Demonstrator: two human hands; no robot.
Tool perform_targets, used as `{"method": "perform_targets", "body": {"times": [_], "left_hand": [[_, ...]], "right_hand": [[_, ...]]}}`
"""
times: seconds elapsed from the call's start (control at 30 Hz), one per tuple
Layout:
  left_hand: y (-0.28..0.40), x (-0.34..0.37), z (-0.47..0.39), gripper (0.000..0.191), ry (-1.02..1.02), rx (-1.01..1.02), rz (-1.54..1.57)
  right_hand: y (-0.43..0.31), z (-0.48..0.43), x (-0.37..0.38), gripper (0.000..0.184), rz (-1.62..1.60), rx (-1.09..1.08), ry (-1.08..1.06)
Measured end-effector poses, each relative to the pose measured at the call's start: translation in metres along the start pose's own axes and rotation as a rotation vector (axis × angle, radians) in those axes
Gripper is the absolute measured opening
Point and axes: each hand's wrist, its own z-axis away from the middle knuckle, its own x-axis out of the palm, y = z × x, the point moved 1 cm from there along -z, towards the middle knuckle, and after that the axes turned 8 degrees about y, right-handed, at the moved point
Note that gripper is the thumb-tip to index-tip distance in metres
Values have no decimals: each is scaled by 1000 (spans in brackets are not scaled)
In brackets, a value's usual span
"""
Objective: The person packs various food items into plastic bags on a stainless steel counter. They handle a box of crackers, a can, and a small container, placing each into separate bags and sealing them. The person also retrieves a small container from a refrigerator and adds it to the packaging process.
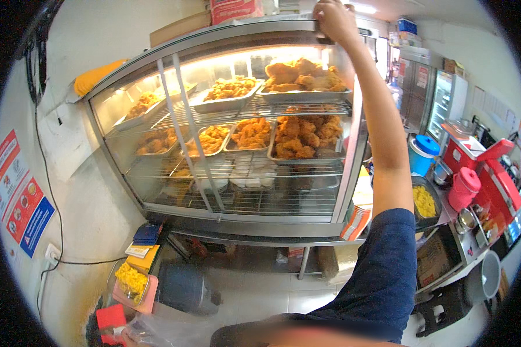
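Observation:
My right hand (336, 21) is raised to the top right corner of a glass-fronted food warmer cabinet (260, 227), fingers curled by its metal top edge; a small dark thing shows under it, and its grip is unclear. Inside the cabinet, metal trays of fried chicken (306, 134) stand on wire racks, with white packs lower down. My left hand (132, 337) shows only partly at the bottom left edge, beside a clear plastic bag (169, 323) and a red object (111, 317). Above it, a metal tray of yellow food (131, 279) rests on a pink surface.
A dark bin (184, 288) stands under the cabinet's left side. To the right are a black tray of yellow food (424, 201), a blue-lidded drink cooler (422, 152), a pink lidded container (464, 187) and red cooler boxes. A black cable (60, 212) hangs down the left wall.

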Motion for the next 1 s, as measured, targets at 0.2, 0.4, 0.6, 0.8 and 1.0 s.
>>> {"method": "perform_targets", "body": {"times": [0.2, 0.4, 0.6, 0.8, 1.0], "left_hand": [[12, -52, -3, 50, -70, -271, 198], [123, -62, -36, 74, -240, -488, 870], [201, -81, -43, 112, -533, -321, 835], [165, -165, 5, 26, -547, -590, 861], [100, -307, 64, 21, -409, -807, 699]], "right_hand": [[-25, -32, -39, 16, -736, 204, -164], [-184, 4, -80, 12, -1116, -526, -736], [-360, 88, -198, 19, -1815, -1410, -1007], [-450, 76, -292, 17, -2011, -1303, -803], [-510, 81, -429, 14, -2059, -1403, -791]]}}
